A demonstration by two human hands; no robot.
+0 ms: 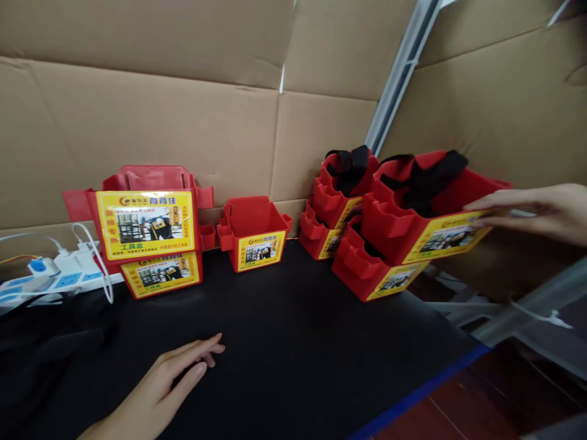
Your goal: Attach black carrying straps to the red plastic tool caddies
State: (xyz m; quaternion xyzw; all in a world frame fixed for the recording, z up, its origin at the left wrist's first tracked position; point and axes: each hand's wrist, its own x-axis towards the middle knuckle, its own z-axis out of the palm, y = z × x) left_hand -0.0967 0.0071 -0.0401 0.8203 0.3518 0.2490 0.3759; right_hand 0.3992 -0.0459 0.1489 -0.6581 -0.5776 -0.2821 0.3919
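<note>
My right hand [536, 211] grips the front right corner of a red plastic tool box [389, 217], fingers at its rim. Black straps [428, 180] lie inside this box, and a yellow picture label [449, 237] covers its front. It sits on another red tool box [358, 266]. My left hand [178, 373] hovers low over the black table, thumb apart from the loosely stretched fingers, holding nothing. The red box nearest ahead of it is a single small tool box [258, 220], standing upright against the cardboard.
At left, two labelled red tool boxes [147, 244] are stacked beside a white power strip [68, 278] with plugs and cables. Another red stack [321, 214] stands behind the gripped box. Cardboard walls [183, 122] enclose the black table [275, 342], whose blue edge [422, 397] lies at right.
</note>
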